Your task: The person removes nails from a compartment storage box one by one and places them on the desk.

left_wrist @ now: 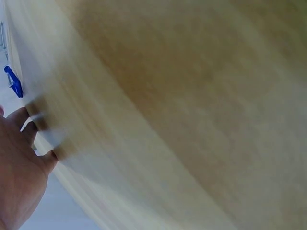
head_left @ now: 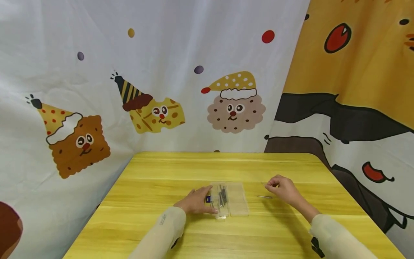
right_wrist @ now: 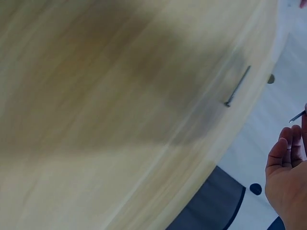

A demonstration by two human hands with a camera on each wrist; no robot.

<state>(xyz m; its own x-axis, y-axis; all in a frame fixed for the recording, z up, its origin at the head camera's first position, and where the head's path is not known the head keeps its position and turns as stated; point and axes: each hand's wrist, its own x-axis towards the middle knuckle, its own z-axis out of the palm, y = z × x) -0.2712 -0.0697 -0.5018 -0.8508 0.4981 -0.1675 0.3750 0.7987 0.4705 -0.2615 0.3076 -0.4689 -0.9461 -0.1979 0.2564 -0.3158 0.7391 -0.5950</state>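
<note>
A clear plastic box lies opened flat on the table, its lid folded out to the right. Several metal nails lie in its left half. My left hand rests at the box's left side, fingers spread, thumb by the near end. Beside that hand shows a small blue piece. To the right of the box, my right hand pinches a thin metal nail above the table, partly hidden by the fingers. Below it another nail lies on the wood.
The yellow wood-grain table extends around the box. Behind and beside it hangs a curtain with cartoon prints.
</note>
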